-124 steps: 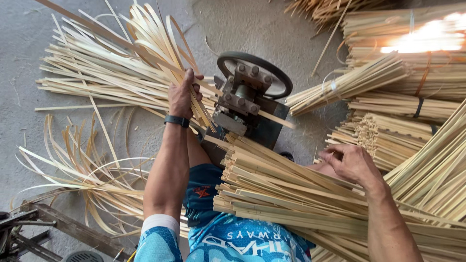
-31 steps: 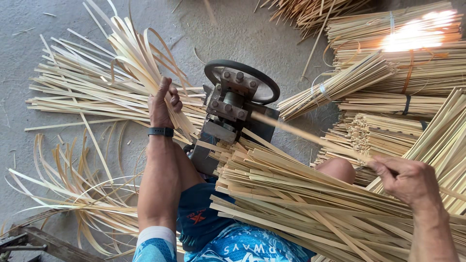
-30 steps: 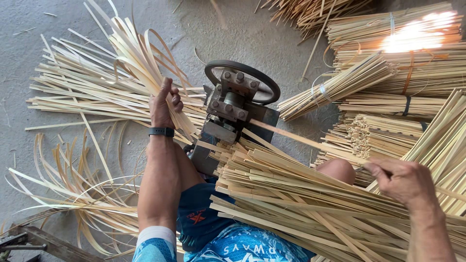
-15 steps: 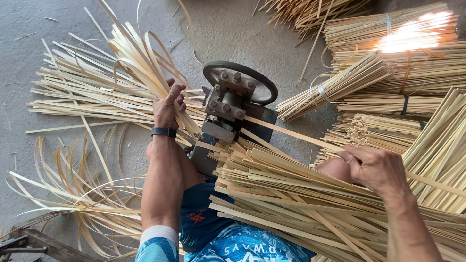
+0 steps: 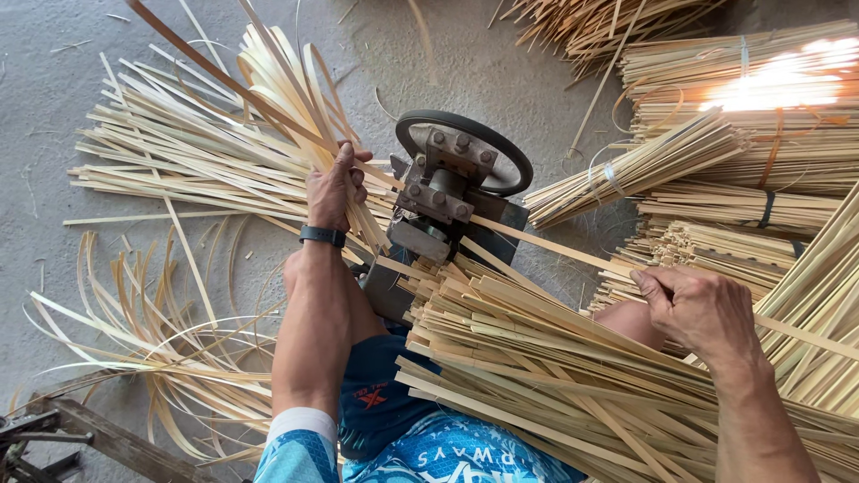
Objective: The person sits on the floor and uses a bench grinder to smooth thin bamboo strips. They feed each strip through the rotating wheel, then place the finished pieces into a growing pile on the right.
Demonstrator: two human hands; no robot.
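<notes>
Floor: a grey concrete floor point(image 5: 54, 80) is seen under everything, littered with thin offcuts.
Tied bundles: banded bundles of bamboo sticks point(image 5: 761, 116) are stacked at the upper right, well apart from both hands.
Lap stack: a loose stack of flat bamboo slats point(image 5: 537, 376) is laid across the person's lap, just below the machine.
Split strips: a fan of thin split strips point(image 5: 179, 152) is spread on the floor left of the machine; curled strips point(image 5: 134, 349) are piled lower left.
Machine: a small metal splitting machine point(image 5: 438, 197) with a dark ring-shaped wheel is set on the floor between the two hands.
Fed slat: a single long slat point(image 5: 555, 250) is held slanting from the machine's right side down to the right hand (its far end runs on past the hand).
Left hand: the left hand point(image 5: 333, 188) is closed around the strips coming off the machine's left side, fingers curled together over them; a dark wristband point(image 5: 322, 236) is worn.
Right hand: the right hand point(image 5: 702, 309) is closed on the fed slat, fingers pressed together and pinching it against the thumb, above the lap stack's right end.
</notes>
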